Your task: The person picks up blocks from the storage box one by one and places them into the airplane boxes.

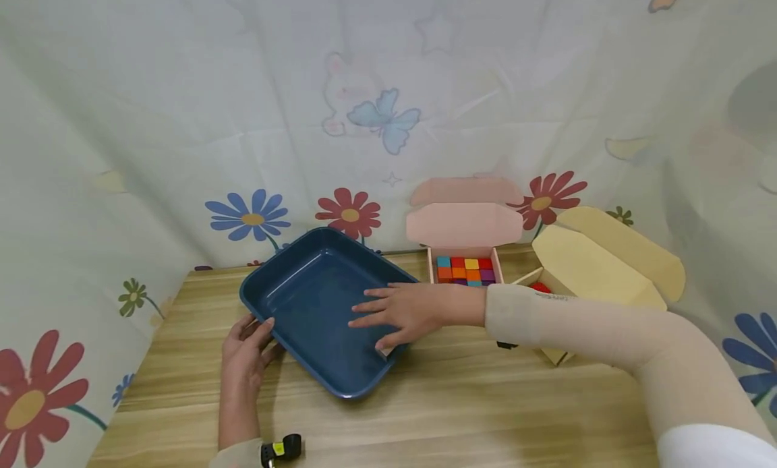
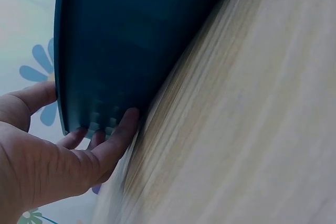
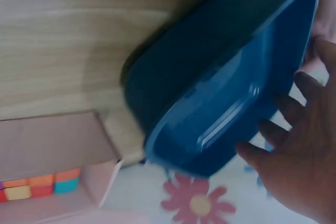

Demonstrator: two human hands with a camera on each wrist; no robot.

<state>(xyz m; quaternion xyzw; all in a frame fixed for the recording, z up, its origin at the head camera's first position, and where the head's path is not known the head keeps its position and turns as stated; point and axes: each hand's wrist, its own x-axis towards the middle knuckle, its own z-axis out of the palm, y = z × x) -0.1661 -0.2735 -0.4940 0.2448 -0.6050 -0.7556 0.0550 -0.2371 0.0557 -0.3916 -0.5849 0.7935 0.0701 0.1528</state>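
Observation:
A deep blue rectangular tray [image 1: 315, 313] lies at an angle on the wooden table. My left hand [image 1: 244, 353] grips its left side, the thumb at the rim and the fingers against the outer wall, as the left wrist view also shows the hand [image 2: 58, 166]. Over the tray's right part reaches my right hand [image 1: 407, 313], fingers spread and nothing held in them. The right wrist view has this hand [image 3: 299, 145] beside the tray [image 3: 220, 108]; whether it touches the tray I cannot tell. A small pale patch below the right thumb is too small to identify.
Behind the right forearm stands an open pink box [image 1: 464, 225] with several coloured cubes [image 1: 466, 269]. To its right is an open yellow box [image 1: 601, 266] with something red [image 1: 540, 288] inside, partly hidden by the sleeve. A flower-print curtain [image 1: 382, 63] borders the wooden table [image 1: 485, 414].

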